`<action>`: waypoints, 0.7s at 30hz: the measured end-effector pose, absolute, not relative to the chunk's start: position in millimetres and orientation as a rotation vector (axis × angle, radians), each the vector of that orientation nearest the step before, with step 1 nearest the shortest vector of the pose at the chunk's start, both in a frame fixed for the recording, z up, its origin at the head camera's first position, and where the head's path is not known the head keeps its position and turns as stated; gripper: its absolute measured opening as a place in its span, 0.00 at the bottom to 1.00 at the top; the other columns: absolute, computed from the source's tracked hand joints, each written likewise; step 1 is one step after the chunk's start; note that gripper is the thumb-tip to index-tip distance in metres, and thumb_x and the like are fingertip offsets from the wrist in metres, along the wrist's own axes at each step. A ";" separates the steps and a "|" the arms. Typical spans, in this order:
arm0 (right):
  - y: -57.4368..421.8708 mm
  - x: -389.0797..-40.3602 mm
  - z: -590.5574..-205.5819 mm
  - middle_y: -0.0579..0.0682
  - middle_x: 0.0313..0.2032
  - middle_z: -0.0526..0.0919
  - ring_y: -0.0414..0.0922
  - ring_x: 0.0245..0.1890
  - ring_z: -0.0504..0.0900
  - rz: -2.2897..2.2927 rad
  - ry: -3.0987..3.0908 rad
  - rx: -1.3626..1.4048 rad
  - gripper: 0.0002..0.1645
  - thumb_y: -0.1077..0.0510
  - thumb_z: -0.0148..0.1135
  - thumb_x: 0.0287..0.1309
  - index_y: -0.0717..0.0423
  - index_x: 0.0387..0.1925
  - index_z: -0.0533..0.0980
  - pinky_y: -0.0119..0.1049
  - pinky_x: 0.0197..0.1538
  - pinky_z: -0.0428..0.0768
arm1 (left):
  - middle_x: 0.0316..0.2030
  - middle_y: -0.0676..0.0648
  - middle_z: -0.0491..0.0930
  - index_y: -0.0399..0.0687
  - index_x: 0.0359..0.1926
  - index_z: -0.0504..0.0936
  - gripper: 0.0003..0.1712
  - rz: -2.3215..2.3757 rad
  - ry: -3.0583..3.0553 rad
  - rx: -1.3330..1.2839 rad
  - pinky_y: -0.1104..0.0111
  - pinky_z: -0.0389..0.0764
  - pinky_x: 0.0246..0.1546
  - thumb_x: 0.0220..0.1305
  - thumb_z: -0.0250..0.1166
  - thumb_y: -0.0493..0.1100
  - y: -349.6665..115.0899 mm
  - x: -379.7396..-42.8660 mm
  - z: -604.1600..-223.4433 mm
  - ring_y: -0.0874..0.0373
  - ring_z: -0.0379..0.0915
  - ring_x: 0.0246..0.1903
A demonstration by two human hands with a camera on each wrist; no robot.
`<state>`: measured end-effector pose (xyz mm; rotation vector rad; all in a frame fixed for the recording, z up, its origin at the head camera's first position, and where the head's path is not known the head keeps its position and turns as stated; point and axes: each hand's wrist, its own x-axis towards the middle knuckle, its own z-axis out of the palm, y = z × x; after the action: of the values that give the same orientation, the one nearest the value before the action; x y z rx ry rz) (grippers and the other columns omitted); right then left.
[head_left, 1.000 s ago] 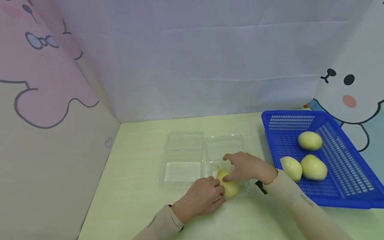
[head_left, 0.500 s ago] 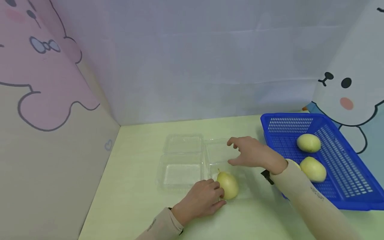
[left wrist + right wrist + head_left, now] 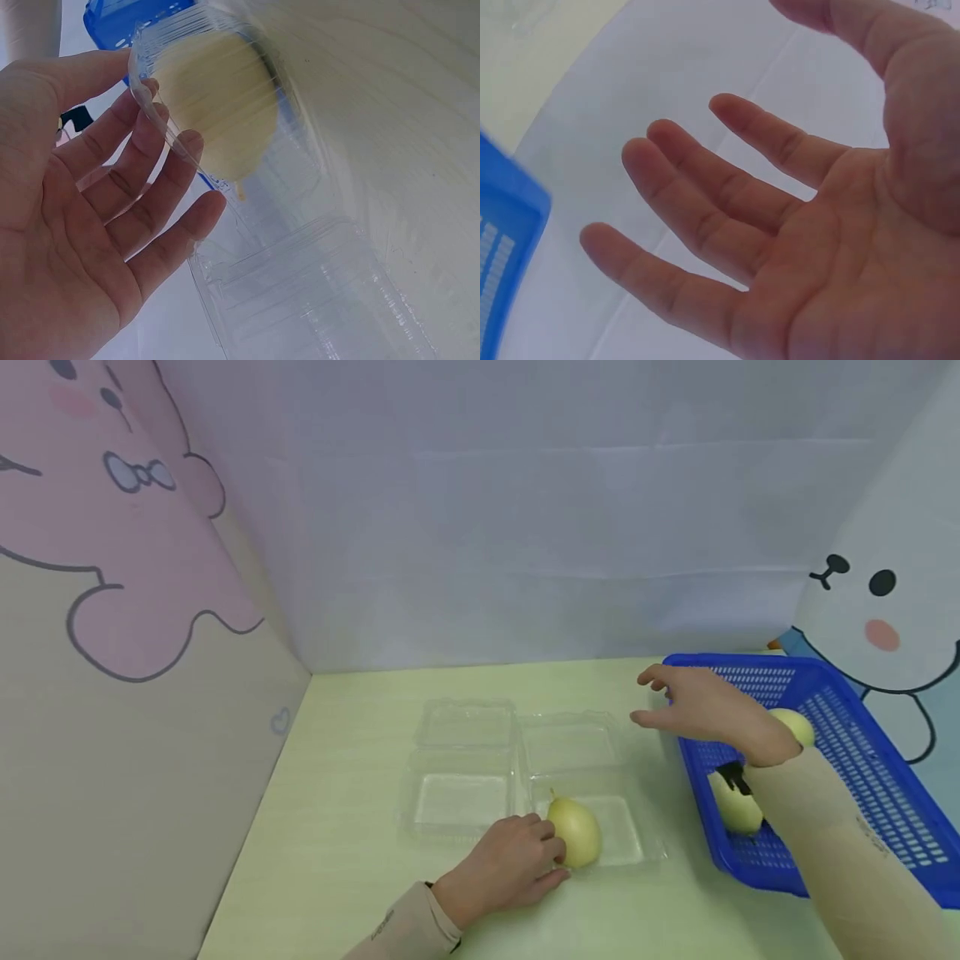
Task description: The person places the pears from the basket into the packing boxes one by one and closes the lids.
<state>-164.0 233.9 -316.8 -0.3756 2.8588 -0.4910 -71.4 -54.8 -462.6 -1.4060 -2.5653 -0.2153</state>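
A yellow pear [image 3: 577, 833] with a thin stem lies in the front tray of the right-hand clear plastic clamshell box [image 3: 621, 831], whose lid is folded back. My left hand [image 3: 513, 862] pinches that box's near left rim between thumb and fingers, its fingertips right beside the pear. In the left wrist view the pear [image 3: 221, 101] shows through the ribbed plastic wall. My right hand [image 3: 697, 706] holds nothing; its fingers are spread and loosely bent over the left rim of the blue basket [image 3: 693, 802]. More pears [image 3: 735, 806] lie in the basket, partly covered by the right forearm.
A second clear clamshell box [image 3: 461, 802] lies unfolded to the left, side by side with the first. Behind the table [image 3: 337, 877] hangs a pale cloth [image 3: 480, 552]. Cartoon-printed panels [image 3: 165, 635] stand at both sides.
My right hand has let go of the pear and moved right and away, up to the basket's edge. The left hand has stayed at the box rim; the head view shifted slightly.
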 end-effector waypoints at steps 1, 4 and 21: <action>240.2 -165.8 -317.3 0.64 0.55 0.79 0.57 0.49 0.82 -0.484 2.862 -0.367 0.38 0.39 0.63 0.61 0.58 0.63 0.70 0.53 0.46 0.81 | 0.28 0.62 0.77 0.63 0.32 0.84 0.10 -0.217 -2.557 -1.407 0.81 0.62 0.24 0.62 0.67 0.60 -54.7 -71.5 -462.7 0.70 0.66 0.26; 257.3 -171.1 -320.8 0.66 0.56 0.79 0.60 0.51 0.80 -0.466 2.870 -0.334 0.42 0.35 0.61 0.61 0.61 0.64 0.69 0.55 0.48 0.80 | 0.28 0.62 0.77 0.63 0.31 0.84 0.10 -0.221 -2.536 -1.401 0.81 0.62 0.24 0.60 0.68 0.60 -54.6 -71.3 -464.0 0.71 0.67 0.26; 363.7 -191.6 -368.1 0.81 0.57 0.70 0.77 0.54 0.70 -0.368 2.800 -0.108 0.46 0.40 0.58 0.64 0.79 0.61 0.64 0.68 0.50 0.74 | 0.28 0.64 0.76 0.64 0.31 0.84 0.10 -0.218 -2.534 -1.396 0.83 0.60 0.24 0.60 0.68 0.60 -51.9 -69.9 -466.2 0.72 0.65 0.26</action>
<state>-191.6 363.7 -368.1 -0.1076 2.7997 -0.3680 -69.9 -51.9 -466.2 -1.3957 -2.5335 -0.2179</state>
